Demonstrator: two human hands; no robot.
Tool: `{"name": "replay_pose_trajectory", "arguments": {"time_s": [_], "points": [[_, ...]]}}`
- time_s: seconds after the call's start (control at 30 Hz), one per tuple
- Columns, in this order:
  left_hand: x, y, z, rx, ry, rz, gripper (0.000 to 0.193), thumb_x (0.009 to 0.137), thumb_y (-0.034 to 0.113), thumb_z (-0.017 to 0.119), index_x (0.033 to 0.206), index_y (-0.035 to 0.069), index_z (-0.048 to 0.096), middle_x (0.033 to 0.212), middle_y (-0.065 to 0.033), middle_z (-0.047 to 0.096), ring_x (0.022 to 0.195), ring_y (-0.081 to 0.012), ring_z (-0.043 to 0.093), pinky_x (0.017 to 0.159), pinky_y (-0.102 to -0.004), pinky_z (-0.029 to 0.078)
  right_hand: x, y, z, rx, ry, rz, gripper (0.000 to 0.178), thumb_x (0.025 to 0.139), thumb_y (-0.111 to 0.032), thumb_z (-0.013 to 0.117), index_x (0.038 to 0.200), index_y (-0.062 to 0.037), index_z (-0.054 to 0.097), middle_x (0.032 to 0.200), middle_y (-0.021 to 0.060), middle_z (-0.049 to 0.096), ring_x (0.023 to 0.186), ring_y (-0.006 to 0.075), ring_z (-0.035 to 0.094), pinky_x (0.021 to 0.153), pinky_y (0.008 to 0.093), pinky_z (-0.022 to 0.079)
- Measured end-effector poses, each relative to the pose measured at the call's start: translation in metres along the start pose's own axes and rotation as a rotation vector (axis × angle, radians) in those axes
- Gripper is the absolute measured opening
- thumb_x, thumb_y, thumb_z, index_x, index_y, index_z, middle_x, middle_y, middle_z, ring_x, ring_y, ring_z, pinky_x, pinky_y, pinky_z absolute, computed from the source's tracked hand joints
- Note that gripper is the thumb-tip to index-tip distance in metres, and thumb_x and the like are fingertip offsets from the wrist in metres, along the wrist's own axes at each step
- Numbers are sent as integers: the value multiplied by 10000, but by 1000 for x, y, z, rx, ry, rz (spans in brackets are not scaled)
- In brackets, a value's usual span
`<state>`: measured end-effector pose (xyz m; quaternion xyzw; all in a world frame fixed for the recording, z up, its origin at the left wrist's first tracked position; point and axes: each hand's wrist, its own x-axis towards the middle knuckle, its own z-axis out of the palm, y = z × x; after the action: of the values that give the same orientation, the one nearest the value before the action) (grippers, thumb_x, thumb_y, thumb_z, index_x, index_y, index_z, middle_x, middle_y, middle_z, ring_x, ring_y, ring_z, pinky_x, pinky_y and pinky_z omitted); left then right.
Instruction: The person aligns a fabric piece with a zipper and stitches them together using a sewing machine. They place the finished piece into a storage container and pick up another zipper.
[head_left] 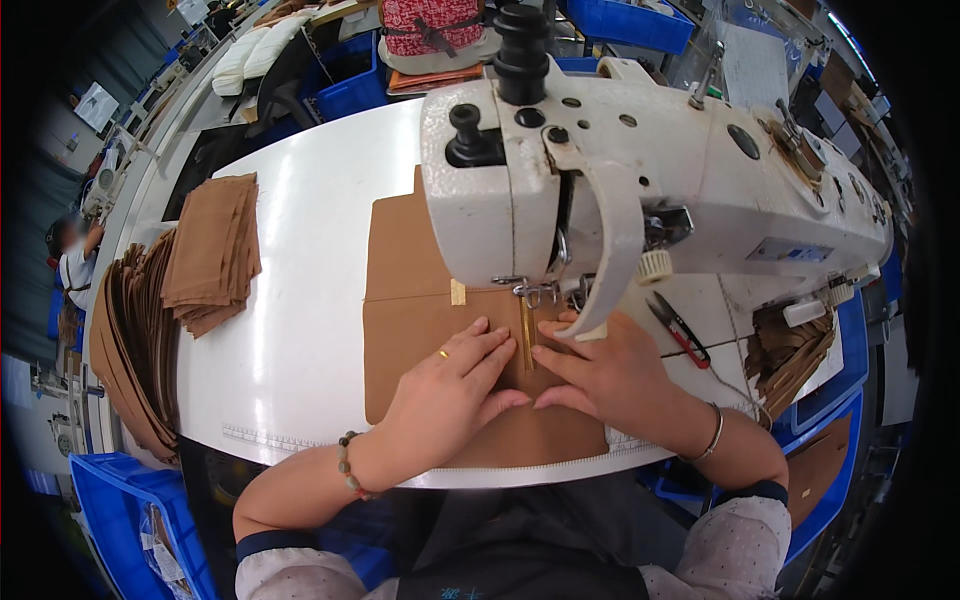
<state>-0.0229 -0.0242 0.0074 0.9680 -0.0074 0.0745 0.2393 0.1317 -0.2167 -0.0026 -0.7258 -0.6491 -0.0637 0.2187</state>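
A brown flat panel point(410, 250) lies on the white table under the head of a white sewing machine point(600, 140). Down its middle runs a narrow gold-coloured strip point(528, 345), just in front of the presser foot point(538, 292). My left hand point(455, 375) rests flat on the panel to the left of the strip, fingers stretched forward. On the strip's other side my right hand point(605, 370) presses on the panel, its fingers extended towards the strip and partly behind the machine's curved guard. A small tan tab point(458, 292) sits on the panel left of the presser foot.
Stacked brown pieces point(212, 250) and a fanned pile point(135, 340) lie at the left. Red-handled thread snips point(680, 330) are right of the machine head, with more brown pieces point(790, 355) beyond. A blue bin point(150, 520) stands at lower left. A ruler strip point(290, 440) follows the front edge.
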Motion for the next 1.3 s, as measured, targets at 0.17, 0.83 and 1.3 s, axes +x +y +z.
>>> {"name": "replay_pose_trajectory", "arguments": {"time_s": [0.17, 0.83, 1.3], "points": [[-14, 1, 7, 5, 114, 63, 499, 865, 250, 805, 1275, -6, 681, 1314, -131, 675, 1317, -325, 609, 1018, -384, 561, -2, -2, 2, 43, 23, -14, 535, 727, -431, 822, 1112, -69, 736, 1063, 60, 652, 1097, 273, 611, 1008, 441, 503], [-12, 10, 11, 174, 40, 148, 604, 865, 312, 784, 1344, -24, 634, 1426, -153, 605, 1362, -339, 556, 1116, -420, 485, -2, -6, 4, 2, 52, -37, 519, 716, -385, 827, 1097, -49, 722, 1043, 49, 638, 1010, 256, 614, 948, 416, 513], [19, -12, 1, 250, -20, 176, 573, 897, 406, 728, 1315, 19, 665, 1396, -100, 631, 1340, -265, 575, 1123, -489, 452, 11, 10, 12, -81, 34, 20, 395, 730, -388, 822, 928, -53, 748, 891, 107, 644, 928, 288, 635, 834, 400, 513]]}}
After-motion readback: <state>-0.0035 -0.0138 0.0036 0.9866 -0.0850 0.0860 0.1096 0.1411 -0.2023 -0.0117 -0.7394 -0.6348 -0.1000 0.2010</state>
